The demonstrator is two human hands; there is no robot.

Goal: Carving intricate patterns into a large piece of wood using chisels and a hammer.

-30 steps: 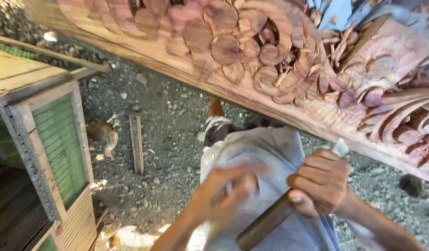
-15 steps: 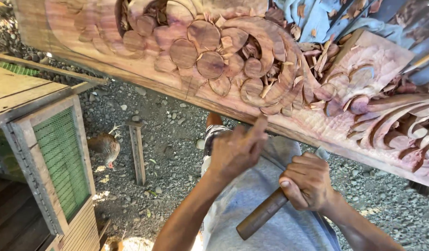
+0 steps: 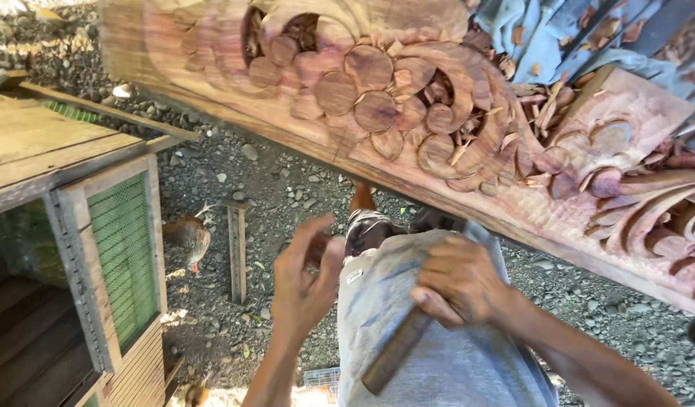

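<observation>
— Look to the left of the frame: you've got a wooden hutch [image 3: 68,226] there, its door panel filled with green mesh [image 3: 125,260].

— And just beside it, lower middle-left?

— A brown chicken [image 3: 188,237] standing on the gravel ground [image 3: 287,181], with a short wooden post [image 3: 237,252] upright next to it.

— Upper right of the frame?

— You'll see crumpled blue cloth [image 3: 547,34] there, with wood chips [image 3: 547,105] scattered on it.

Reddish-pink carved wood panel [image 3: 408,113] with round scale pattern, green mesh hutch [image 3: 125,249], grey gravel [image 3: 287,188], brown chicken [image 3: 189,237]
</observation>
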